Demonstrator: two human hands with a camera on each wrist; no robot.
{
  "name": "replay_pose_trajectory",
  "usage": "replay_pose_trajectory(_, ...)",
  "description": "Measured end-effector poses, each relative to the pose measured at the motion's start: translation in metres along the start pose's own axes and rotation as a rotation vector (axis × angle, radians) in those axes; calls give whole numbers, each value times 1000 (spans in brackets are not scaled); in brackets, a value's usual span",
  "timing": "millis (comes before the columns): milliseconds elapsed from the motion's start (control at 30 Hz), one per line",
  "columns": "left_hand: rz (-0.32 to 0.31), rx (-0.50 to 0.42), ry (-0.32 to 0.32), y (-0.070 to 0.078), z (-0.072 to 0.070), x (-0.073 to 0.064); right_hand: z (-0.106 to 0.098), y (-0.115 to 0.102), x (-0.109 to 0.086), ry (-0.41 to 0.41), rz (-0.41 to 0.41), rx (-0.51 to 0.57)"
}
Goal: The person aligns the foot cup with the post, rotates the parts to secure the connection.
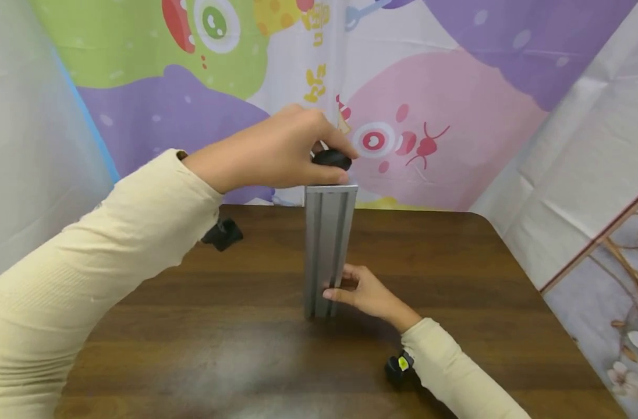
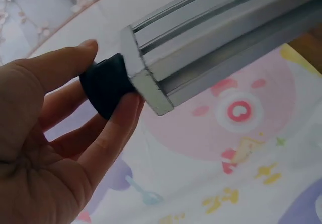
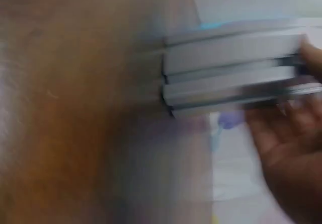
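Observation:
A silver aluminium extrusion profile (image 1: 329, 250) with long grooves stands upright in the middle of the wooden table. At its top end sits a round black knob (image 1: 332, 159). My left hand (image 1: 277, 148) pinches this knob between thumb and fingers; the left wrist view shows the knob (image 2: 104, 85) right against the profile's flat end plate (image 2: 146, 78). Lower down, my right hand (image 1: 371, 294) grips the profile from the right, its thumb on the near face and the fingers partly hidden behind. In the right wrist view the profile (image 3: 226, 55) is blurred.
The brown wooden table (image 1: 219, 349) spreads around the profile. A cartoon-printed cloth (image 1: 403, 116) hangs behind it, with white cloth at the left. At the right stands a flower-patterned panel (image 1: 623, 302). Black wrist cameras (image 1: 397, 368) are worn on both arms.

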State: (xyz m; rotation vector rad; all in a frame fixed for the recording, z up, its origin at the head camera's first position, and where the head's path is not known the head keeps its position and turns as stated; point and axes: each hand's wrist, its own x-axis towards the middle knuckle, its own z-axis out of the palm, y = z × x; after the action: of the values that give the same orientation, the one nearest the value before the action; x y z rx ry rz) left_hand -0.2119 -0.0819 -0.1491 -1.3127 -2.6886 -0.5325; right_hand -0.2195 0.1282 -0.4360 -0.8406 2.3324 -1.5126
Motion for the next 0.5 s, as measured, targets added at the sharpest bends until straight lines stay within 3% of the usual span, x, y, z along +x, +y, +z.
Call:
replay_pose_trajectory(133, -83, -26, 42, -15, -2, -13, -1, 5, -2, -117, 138, -70)
replay_pose_trajectory(267, -213, -77, 88, -35, -4, -31, -9, 9, -9, -143, 152, -66)
replay_pose_trajectory(400, -359, -140, 152, -60, 1, -56, -29, 9, -20, -111, 189, 25)
replay_pose_trajectory(500, -477, -240, 200, -81, 14, -76, -47, 8, -31, -5, 285, 151)
